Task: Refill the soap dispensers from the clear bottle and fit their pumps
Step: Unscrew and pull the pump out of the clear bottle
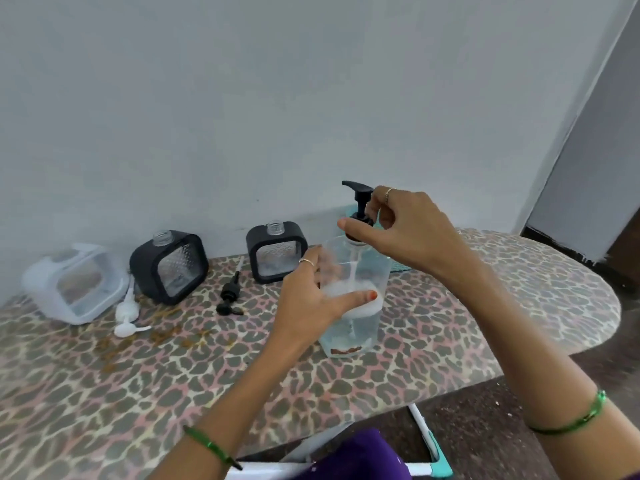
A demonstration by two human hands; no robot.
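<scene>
The clear bottle (351, 299) is gripped by the left hand (311, 303), its fingers curled round the far side and the thumb laid across the front. The black pump (358, 206) at the bottle's neck is pinched at its collar by the right hand (405, 230), between thumb and curled fingers. The fingers behind the bottle are seen only blurred through the plastic, and it cannot be told whether the collar is screwed down or loose.

The bottle stands on the worktop (138, 393) near the middle of the view and is about half filled with a clear liquid topped by white foam; a brownish patch lies at its base, too indistinct to name. The pump's tube is seen running down inside it.

At 9 o'clock from the bottle, against the wall, an open-necked black dispenser (275, 252) is set upright, and it cannot be told whether anything is in it. Farther towards 9 o'clock a second black dispenser (169, 266), also open-necked, is tilted. At the far left a white dispenser (74, 284) lies tipped, its neck hidden. A loose black pump (230, 294) lies between the two black dispensers, and a white pump (128, 311) lies just beside the white one.
</scene>
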